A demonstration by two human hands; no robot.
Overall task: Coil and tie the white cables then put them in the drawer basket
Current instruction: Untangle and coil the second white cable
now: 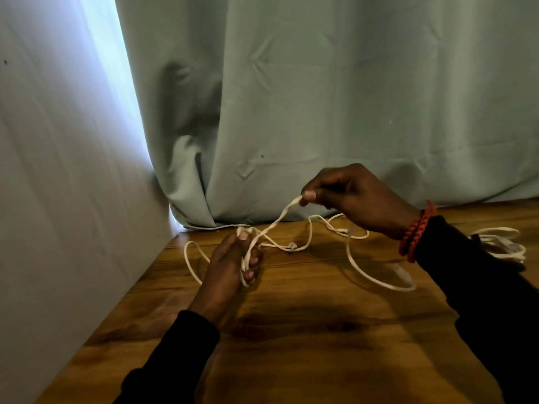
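A long white cable [354,265] lies in loose loops on the wooden table [306,345]. My left hand [233,262] grips a bunch of its turns just above the table, near the back left. A doubled strand runs up and to the right from there to my right hand [350,196], which pinches it between thumb and fingers, raised above the table. One cable plug [292,245] lies on the wood between my hands. A second white cable [501,243], bundled, rests at the far right behind my right sleeve. The drawer basket is out of view.
A pale green curtain [335,97] hangs along the back edge of the table. A white wall [58,170] closes off the left side. Red braided bands [415,231] circle my right wrist.
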